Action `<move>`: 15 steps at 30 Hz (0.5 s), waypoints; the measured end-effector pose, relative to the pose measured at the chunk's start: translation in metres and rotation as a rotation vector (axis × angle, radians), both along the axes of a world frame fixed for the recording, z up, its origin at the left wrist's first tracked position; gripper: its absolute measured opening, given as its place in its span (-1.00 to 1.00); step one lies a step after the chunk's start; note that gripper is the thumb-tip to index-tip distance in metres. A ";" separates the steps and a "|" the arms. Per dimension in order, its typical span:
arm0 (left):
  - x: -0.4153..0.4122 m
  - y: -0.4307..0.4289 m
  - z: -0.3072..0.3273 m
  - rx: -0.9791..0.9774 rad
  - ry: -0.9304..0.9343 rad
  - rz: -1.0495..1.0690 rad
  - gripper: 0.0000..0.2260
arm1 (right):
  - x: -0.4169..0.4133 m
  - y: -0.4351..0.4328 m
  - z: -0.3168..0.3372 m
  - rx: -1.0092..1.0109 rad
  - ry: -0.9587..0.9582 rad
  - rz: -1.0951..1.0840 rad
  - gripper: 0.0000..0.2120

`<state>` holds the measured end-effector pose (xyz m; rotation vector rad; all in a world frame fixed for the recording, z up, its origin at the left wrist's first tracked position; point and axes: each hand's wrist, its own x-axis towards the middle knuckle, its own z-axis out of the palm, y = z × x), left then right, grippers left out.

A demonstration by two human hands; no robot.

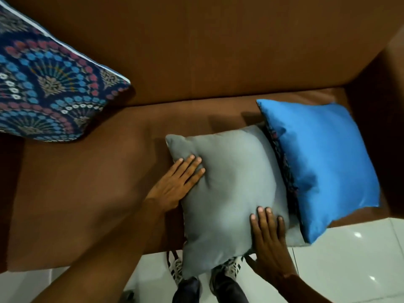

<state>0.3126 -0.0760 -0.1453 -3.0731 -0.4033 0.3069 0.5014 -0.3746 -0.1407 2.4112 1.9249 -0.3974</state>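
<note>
Head view: the left hand (177, 182) lies flat on the grey cushion (229, 184) at its 9 o'clock edge, fingers (190, 166) straight and close together. The cushion sits on the sofa (87, 193), its near end hanging off the front. The right hand (269, 243) presses at 5 o'clock, fingers straight and a little spread. A blue cushion (323, 162) lies at 2 o'clock.

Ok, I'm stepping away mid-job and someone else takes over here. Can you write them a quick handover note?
Left hand: fingers straight, flat on the grey cushion's left edge.
Right hand: flat on its near right corner.
Grey cushion lies on the sofa seat, near corner past the front edge; blue cushion beside it by the armrest; patterned cushion leans on the backrest, far left.
Done: patterned cushion looks placed. Left: probably settle grey, then blue.
</note>
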 end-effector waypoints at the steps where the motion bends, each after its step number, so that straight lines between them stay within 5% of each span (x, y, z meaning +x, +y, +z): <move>1: 0.002 -0.003 -0.004 0.001 -0.023 0.030 -0.01 | -0.005 0.006 -0.009 -0.009 -0.038 -0.034 0.14; 6: 0.004 -0.003 -0.013 -0.017 -0.068 0.110 -0.24 | -0.018 0.038 -0.024 0.079 -0.084 -0.190 0.08; 12: 0.010 0.014 0.006 -0.115 -0.096 0.076 -0.24 | -0.006 0.052 0.021 0.322 0.209 -0.261 -0.41; 15: 0.014 0.035 0.034 -0.193 -0.170 0.101 -0.18 | 0.009 0.071 0.067 0.486 0.386 -0.305 -0.50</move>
